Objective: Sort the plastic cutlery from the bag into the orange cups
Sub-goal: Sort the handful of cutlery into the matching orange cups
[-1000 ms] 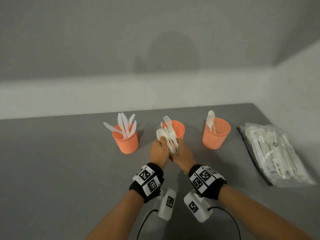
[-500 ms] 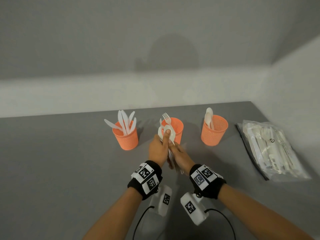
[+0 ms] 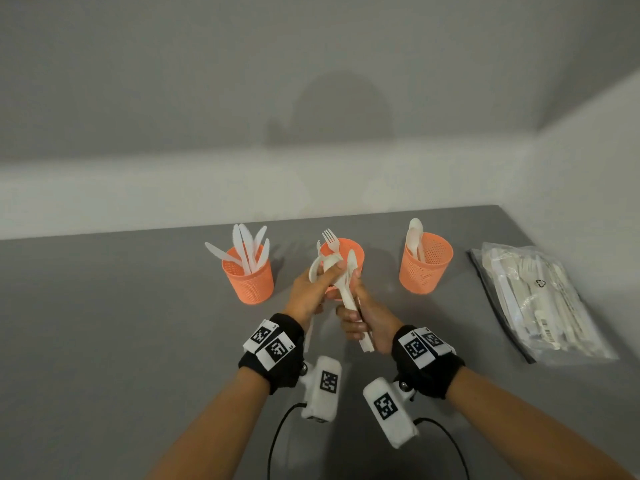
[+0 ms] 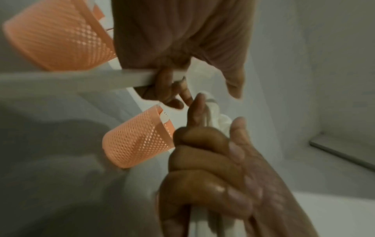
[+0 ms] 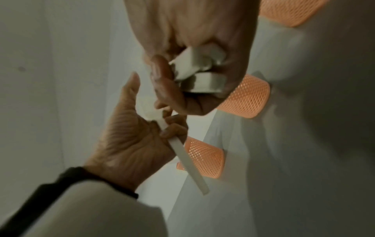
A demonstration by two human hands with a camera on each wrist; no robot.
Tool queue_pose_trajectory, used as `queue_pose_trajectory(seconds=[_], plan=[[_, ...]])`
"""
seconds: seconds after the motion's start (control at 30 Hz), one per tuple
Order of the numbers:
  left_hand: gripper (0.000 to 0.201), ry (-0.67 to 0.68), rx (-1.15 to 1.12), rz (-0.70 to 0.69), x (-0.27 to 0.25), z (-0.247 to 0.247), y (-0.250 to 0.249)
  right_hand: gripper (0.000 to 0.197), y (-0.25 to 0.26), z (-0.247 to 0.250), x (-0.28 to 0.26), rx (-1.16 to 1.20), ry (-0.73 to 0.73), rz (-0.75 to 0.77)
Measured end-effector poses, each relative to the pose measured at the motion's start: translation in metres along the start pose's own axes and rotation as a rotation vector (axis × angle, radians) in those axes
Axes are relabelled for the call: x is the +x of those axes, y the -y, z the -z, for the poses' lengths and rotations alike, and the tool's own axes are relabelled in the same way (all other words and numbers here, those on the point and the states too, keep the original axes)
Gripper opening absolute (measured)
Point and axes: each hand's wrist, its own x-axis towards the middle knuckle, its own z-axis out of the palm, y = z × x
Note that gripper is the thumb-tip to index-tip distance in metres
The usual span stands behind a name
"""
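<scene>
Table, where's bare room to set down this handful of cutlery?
Bare table spreads left of the knife cup, and the near edge right of the right hand, before the bag, is free too. It is crowded around the fork cup, where both hands hold cutlery; the cup gaps are narrow.

The hands (image 3: 329,289) cover most of the middle cup (image 3: 356,252) and the handles they grip (how many pieces is unclear). Both wrist views are blurred, and the bag (image 3: 540,299) shows only a pale jumble.
</scene>
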Motion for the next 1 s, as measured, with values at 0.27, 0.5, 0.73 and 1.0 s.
queue_pose_trajectory(seconds=[0.27, 0.5, 0.73, 1.0], plan=[[0.01, 0.064, -0.123, 0.053, -0.001, 0.0, -0.012, 0.024, 0.006, -0.004, -0.008, -0.243, 0.176, -0.145], [0.03, -0.173, 0.023, -0.053, 0.01, -0.015, -0.015, 0.012, -0.003, -0.007, 0.007, -0.495, -0.231, 0.195], [0.023, -0.227, -0.161, 0.046, 0.01, -0.001, -0.011, 0.033, 0.009, 0.017, 0.007, 0.169, 0.013, -0.024], [0.012, -0.234, -0.046, -0.141, 0.002, -0.014, -0.009, 0.036, 0.009, 0.015, 0.005, 0.01, 0.067, 0.033]])
